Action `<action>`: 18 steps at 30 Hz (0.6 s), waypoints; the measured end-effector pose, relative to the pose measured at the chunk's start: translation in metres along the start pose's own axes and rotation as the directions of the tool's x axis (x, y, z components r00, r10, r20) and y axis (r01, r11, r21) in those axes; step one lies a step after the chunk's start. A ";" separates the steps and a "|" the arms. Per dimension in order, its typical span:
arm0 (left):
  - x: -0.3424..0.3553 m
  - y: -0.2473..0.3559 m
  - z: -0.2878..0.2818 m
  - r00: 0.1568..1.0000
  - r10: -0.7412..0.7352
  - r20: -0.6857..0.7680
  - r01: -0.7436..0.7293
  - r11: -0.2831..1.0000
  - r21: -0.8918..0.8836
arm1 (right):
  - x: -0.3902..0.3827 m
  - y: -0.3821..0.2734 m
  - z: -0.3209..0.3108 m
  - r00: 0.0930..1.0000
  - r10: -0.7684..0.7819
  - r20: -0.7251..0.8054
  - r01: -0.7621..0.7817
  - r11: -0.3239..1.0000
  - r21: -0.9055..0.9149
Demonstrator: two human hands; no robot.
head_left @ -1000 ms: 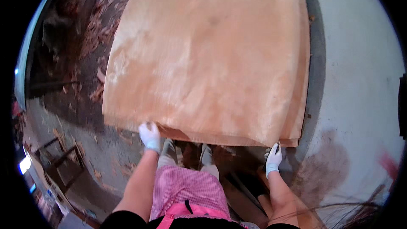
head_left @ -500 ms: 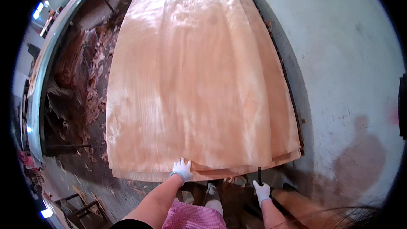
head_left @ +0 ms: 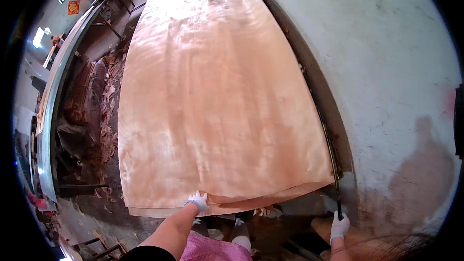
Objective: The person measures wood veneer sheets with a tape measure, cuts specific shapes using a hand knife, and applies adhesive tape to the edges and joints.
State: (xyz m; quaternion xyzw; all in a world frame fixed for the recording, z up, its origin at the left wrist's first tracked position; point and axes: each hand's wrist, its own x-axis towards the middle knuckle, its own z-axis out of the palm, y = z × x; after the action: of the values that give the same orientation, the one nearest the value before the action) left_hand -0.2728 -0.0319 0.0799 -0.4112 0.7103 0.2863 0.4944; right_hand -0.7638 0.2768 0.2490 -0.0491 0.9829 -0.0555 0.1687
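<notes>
A large, thin, pale-orange wood veneer sheet (head_left: pixel 217 101) lies on a stack of similar sheets, gently wavy and shiny. Its near edge lifts a little toward the right, and a lower sheet (head_left: pixel 159 211) shows beneath. My left hand (head_left: pixel 198 201), in a white glove, lies on the near edge left of the middle, fingers spread. At the lower right, my gloved right hand (head_left: pixel 340 227) is closed round the near end of a long, thin dark rod (head_left: pixel 337 191). The rod runs away along the right edge of the sheets.
A pale wall (head_left: pixel 386 67) stands close on the right. To the left is a long table (head_left: pixel 47 164) with a pale blue edge, and brown veneer scraps (head_left: pixel 108 96) litter the floor beside it. A small wooden frame (head_left: pixel 99 246) stands at the lower left.
My right hand has moved right with the rod, from below the near edge to the sheets' right side. The top sheet now reaches farther right, covering the sheet below. My left hand stays on the near edge.
</notes>
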 end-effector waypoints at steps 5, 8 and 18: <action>-0.014 0.009 -0.028 0.998 -0.046 0.033 0.049 0.993 -0.105 | 0.028 -0.014 0.011 0.972 -0.196 -0.132 0.201 0.979 0.021; -0.018 0.000 -0.024 0.998 -0.058 -0.018 0.048 0.942 -0.331 | -0.004 -0.046 0.015 0.955 -0.291 -0.053 0.296 0.935 0.195; -0.146 -0.032 0.026 0.855 -0.294 -0.428 -0.261 0.469 -0.843 | -0.156 -0.124 0.089 0.887 -0.326 0.327 0.100 0.827 0.553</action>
State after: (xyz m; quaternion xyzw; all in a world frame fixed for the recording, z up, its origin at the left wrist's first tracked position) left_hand -0.2075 0.0177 0.2079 -0.6734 0.5596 0.4831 0.0018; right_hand -0.5774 0.1634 0.2319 -0.1241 0.8610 -0.3268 0.3694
